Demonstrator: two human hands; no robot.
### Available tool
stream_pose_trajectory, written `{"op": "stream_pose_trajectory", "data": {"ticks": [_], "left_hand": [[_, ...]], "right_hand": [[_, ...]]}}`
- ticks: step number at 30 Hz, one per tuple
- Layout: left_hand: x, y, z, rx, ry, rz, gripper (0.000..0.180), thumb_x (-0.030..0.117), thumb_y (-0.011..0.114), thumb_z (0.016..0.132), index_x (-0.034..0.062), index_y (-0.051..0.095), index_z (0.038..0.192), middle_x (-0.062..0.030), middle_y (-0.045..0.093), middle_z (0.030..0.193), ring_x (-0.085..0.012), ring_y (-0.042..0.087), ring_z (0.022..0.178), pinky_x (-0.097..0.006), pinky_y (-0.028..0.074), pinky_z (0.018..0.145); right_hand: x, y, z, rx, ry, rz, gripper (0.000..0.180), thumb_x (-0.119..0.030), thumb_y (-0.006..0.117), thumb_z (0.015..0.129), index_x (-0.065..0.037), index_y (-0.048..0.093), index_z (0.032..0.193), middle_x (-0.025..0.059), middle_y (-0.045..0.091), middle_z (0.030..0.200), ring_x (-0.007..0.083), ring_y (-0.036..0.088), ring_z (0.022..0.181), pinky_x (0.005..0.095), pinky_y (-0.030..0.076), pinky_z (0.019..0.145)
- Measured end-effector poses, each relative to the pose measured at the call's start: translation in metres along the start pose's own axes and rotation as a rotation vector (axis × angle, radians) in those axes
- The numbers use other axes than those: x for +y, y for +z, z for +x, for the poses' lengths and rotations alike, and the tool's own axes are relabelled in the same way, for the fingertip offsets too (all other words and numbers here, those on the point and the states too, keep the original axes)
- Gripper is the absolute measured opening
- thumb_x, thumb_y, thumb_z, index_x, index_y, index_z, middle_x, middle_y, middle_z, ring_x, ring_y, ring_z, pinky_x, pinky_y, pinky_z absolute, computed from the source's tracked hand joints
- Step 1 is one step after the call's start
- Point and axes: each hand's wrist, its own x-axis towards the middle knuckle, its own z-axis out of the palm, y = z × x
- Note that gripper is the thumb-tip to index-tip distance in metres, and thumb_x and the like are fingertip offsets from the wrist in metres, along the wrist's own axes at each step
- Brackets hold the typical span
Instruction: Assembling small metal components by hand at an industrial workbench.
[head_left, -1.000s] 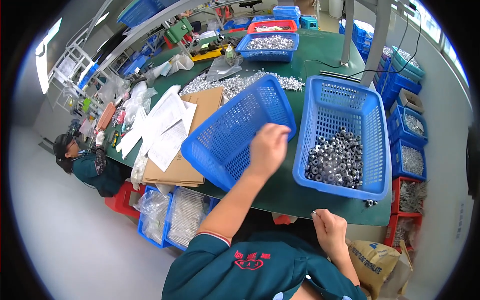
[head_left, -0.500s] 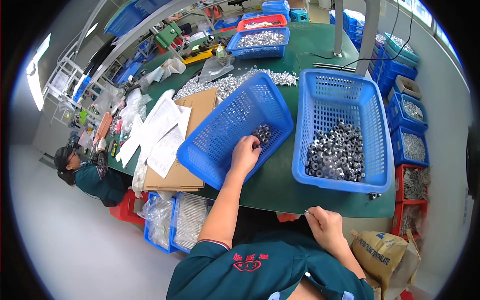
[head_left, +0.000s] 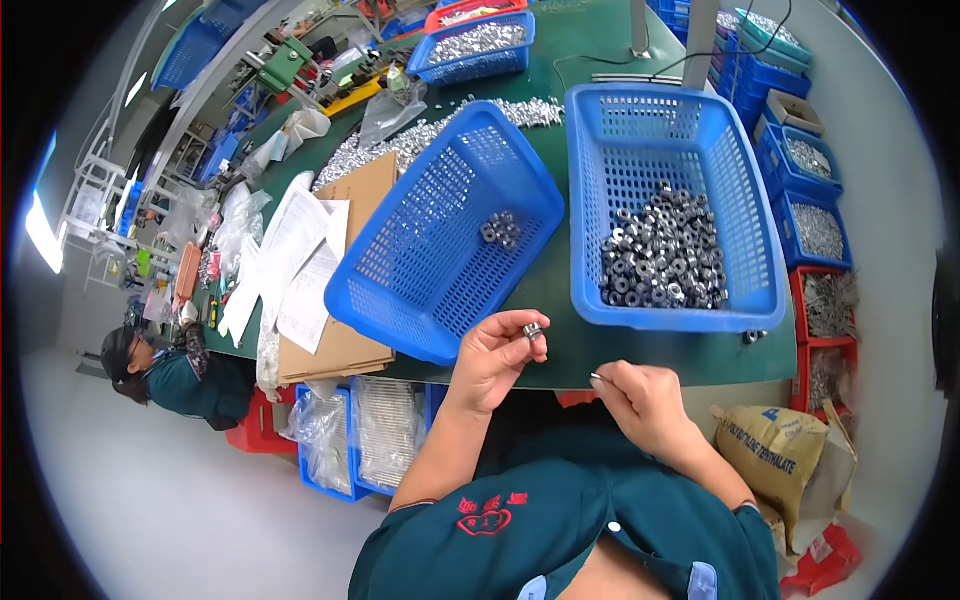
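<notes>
My left hand (head_left: 488, 362) is raised over the table's front edge, a small round metal nut (head_left: 532, 330) pinched between thumb and fingertips. To its right, my right hand (head_left: 645, 402) is closed round a thin metal pin, whose tip (head_left: 597, 376) pokes out toward the left hand. Nut and pin are apart; most of the pin is hidden in the fingers. Beyond the left hand, a tilted blue basket (head_left: 400, 245) has a small cluster of nuts (head_left: 500, 231) inside. The blue basket on the right (head_left: 679, 318) contains a large heap of dark and shiny nuts (head_left: 665, 250).
Cardboard (head_left: 340, 368) and paper sheets (head_left: 308, 300) lie left of the tilted basket. Loose metal parts (head_left: 400, 140) spread behind it, near another filled blue basket (head_left: 470, 65). A few nuts (head_left: 755, 337) sit by the right basket's corner. A co-worker (head_left: 180, 370) is at far left.
My left hand has come out of the tilted basket and back toward me, now with a nut in its fingertips. My right hand still grips the pin. The view has shifted.
</notes>
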Motion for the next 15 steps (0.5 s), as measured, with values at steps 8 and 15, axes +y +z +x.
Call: {"op": "stream_pose_trajectory", "data": {"ticks": [8,15], "left_hand": [[-0.016,0.011,-0.02,-0.081,-0.182,-0.144,0.028,0.0,0.066,0.087,0.0016,0.065,0.114,-0.0123,0.063,0.106,-0.0166,0.063,0.082,-0.029,0.052,0.071],[-0.025,0.02,-0.026,0.024,-0.221,-0.104,0.024,0.002,0.065,0.087,0.0004,0.064,0.111,-0.0104,0.065,0.101,-0.0157,0.063,0.08,-0.028,0.051,0.07]], "right_hand": [[-0.005,0.004,0.008,-0.024,-0.029,0.017,0.009,-0.008,0.065,0.086,-0.002,0.059,0.083,0.0127,0.062,0.065,0.0322,0.063,0.058,0.0379,0.048,0.052],[-0.004,0.015,0.004,-0.013,-0.063,0.026,0.014,-0.008,0.063,0.087,-0.004,0.054,0.078,0.0119,0.061,0.063,0.032,0.062,0.057,0.0396,0.047,0.049]]}}
